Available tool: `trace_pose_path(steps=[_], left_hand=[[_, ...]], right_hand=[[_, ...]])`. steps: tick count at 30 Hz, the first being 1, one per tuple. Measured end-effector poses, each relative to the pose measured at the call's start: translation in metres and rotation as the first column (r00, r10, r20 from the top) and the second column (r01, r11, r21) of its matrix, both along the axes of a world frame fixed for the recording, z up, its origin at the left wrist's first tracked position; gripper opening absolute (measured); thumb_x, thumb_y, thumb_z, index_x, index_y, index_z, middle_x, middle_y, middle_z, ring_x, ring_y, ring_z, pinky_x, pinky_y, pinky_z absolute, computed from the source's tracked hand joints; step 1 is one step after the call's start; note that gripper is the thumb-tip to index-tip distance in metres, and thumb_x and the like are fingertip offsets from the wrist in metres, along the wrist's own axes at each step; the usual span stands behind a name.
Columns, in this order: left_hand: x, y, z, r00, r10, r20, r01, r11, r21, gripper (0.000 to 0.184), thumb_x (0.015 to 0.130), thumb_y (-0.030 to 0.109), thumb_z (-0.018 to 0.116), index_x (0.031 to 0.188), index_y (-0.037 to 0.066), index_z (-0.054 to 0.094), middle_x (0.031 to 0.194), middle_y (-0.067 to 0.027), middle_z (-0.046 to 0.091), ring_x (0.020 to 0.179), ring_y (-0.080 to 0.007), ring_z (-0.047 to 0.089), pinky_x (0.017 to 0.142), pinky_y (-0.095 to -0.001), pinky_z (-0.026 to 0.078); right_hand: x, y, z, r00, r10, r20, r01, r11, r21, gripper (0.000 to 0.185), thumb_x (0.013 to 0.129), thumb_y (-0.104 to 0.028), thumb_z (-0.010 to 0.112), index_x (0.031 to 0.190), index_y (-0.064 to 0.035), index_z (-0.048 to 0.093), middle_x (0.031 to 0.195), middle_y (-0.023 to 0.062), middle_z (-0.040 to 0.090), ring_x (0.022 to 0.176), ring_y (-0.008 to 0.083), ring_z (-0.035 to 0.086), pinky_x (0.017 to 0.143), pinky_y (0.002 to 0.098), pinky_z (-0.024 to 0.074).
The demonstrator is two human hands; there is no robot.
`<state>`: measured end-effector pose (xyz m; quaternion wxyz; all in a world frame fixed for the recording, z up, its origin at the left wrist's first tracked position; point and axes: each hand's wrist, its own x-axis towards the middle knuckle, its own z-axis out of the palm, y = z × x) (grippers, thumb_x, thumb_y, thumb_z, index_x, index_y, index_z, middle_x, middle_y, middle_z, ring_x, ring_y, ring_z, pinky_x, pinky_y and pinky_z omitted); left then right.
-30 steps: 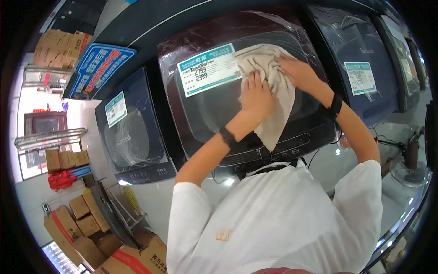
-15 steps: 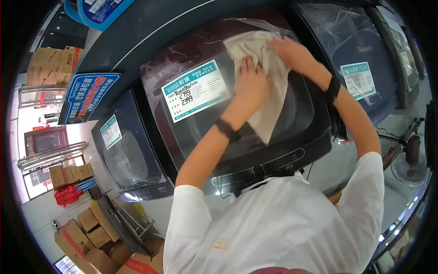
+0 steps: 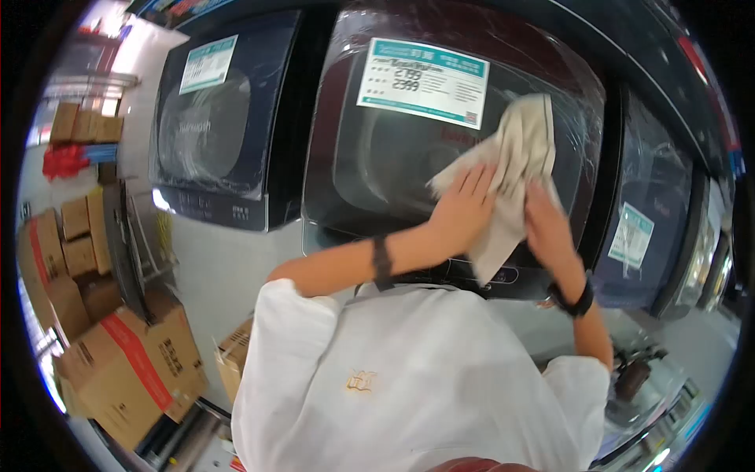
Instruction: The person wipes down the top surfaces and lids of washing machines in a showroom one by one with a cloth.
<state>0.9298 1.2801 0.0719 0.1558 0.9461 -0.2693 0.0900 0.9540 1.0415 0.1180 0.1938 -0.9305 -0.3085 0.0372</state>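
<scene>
- One beige cloth lies on a dark lid.
- Left hand rests on it, fingers extended.
- Right hand touches it; blurred, grip cannot be told.

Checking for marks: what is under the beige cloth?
The cloth lies over the dark lid of the washing machine, its lower tip reaching the control panel. Any marks directly beneath are covered and cannot be seen.

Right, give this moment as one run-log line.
left hand: on crumpled beige cloth | right hand: on same cloth | under cloth: glossy dark machine lid | nearby: white-teal paper label
</scene>
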Motion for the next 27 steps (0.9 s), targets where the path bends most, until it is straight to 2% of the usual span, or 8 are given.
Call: trace_pose_path(steps=[3, 6, 9, 13, 20, 23, 26, 27], left_hand=[[-0.073, 0.05, 0.025, 0.973, -0.022, -0.228, -0.008, 0.991, -0.131, 0.06, 0.087, 0.025, 0.068, 0.138, -0.004, 0.057, 0.159, -0.0255, 0.044, 0.147, -0.0408, 0.043, 0.121, -0.0533, 0.034], [-0.105, 0.082, 0.04, 0.932, 0.187, -0.311, -0.232, 0.966, -0.116, 0.063, 0.091, 0.026, 0.067, 0.145, -0.004, 0.052, 0.16, -0.0215, 0.045, 0.148, -0.0382, 0.043, 0.122, -0.0529, 0.033], [-0.1, 0.109, 0.045, 0.89, 0.344, -0.298, -0.372, 0.927, -0.041, 0.065, 0.095, 0.026, 0.064, 0.151, -0.003, 0.047, 0.16, -0.0191, 0.045, 0.148, -0.0374, 0.042, 0.123, -0.053, 0.03], [-0.066, 0.134, 0.03, 0.887, 0.44, -0.144, -0.44, 0.898, 0.034, 0.063, 0.098, 0.027, 0.062, 0.153, 0.0, 0.047, 0.16, -0.02, 0.044, 0.149, -0.0382, 0.041, 0.124, -0.0531, 0.027], [-0.007, 0.234, 0.024, 0.64, 0.746, 0.185, -0.769, 0.621, 0.153, 0.06, 0.099, 0.022, 0.059, 0.155, 0.002, 0.046, 0.164, -0.0164, 0.041, 0.152, -0.0375, 0.037, 0.121, -0.0637, 0.025], [-0.027, 0.239, 0.039, 0.607, 0.75, 0.262, -0.794, 0.585, 0.164, 0.058, 0.096, 0.02, 0.06, 0.15, 0.0, 0.051, 0.161, -0.0155, 0.044, 0.15, -0.0367, 0.04, 0.119, -0.062, 0.03], [-0.069, 0.197, 0.015, 0.718, 0.689, -0.097, -0.688, 0.724, 0.056, 0.066, 0.093, 0.016, 0.063, 0.152, -0.009, 0.043, 0.162, -0.0224, 0.04, 0.15, -0.0424, 0.037, 0.119, -0.0587, 0.033], [-0.084, 0.177, 0.025, 0.727, 0.678, -0.105, -0.674, 0.735, 0.081, 0.072, 0.091, 0.016, 0.066, 0.153, -0.01, 0.04, 0.162, -0.0239, 0.038, 0.151, -0.0445, 0.034, 0.121, -0.0574, 0.031]], right_hand=[[-0.067, 0.019, -0.001, 0.976, 0.16, -0.148, -0.154, 0.987, 0.052, 0.019, 0.087, 0.004, 0.059, 0.106, 0.0032, 0.06, 0.152, 0.0224, 0.052, 0.142, 0.0446, 0.049, 0.118, 0.0501, 0.0406], [-0.09, 0.051, 0.012, 0.891, 0.328, -0.313, -0.289, 0.943, 0.164, 0.011, 0.086, 0.004, 0.06, 0.096, 0.0035, 0.056, 0.151, 0.0207, 0.054, 0.139, 0.0446, 0.051, 0.114, 0.0511, 0.0435], [-0.068, 0.071, 0.01, 0.85, 0.46, -0.257, -0.44, 0.888, 0.133, 0.011, 0.085, 0.004, 0.062, 0.091, 0.0031, 0.052, 0.151, 0.0204, 0.054, 0.135, 0.0449, 0.053, 0.109, 0.0504, 0.0465], [-0.016, 0.109, -0.001, 0.792, 0.588, -0.165, -0.575, 0.809, 0.122, 0.016, 0.082, 0.003, 0.063, 0.095, 0.0023, 0.054, 0.151, 0.0189, 0.054, 0.131, 0.0446, 0.054, 0.11, 0.0507, 0.0455], [0.091, 0.191, -0.016, 0.822, 0.512, 0.25, -0.537, 0.842, 0.04, 0.026, 0.09, 0.004, 0.058, 0.116, 0.0034, 0.059, 0.14, 0.0221, 0.06, 0.137, 0.0421, 0.052, 0.118, 0.0496, 0.0401], [0.112, 0.204, -0.024, 0.925, 0.375, 0.069, -0.38, 0.891, 0.247, 0.038, 0.097, 0.003, 0.054, 0.135, 0.004, 0.055, 0.142, 0.0232, 0.058, 0.142, 0.0413, 0.048, 0.122, 0.0496, 0.0361], [0.078, 0.205, -0.011, 0.912, 0.406, 0.061, -0.41, 0.902, 0.135, 0.033, 0.099, 0.003, 0.054, 0.131, 0.0042, 0.051, 0.149, 0.0225, 0.054, 0.143, 0.0426, 0.046, 0.122, 0.0519, 0.035], [0.064, 0.198, -0.01, 0.904, 0.424, 0.046, -0.427, 0.896, 0.12, 0.03, 0.098, 0.003, 0.055, 0.127, 0.0041, 0.052, 0.149, 0.0223, 0.054, 0.143, 0.0429, 0.046, 0.122, 0.0522, 0.035]])
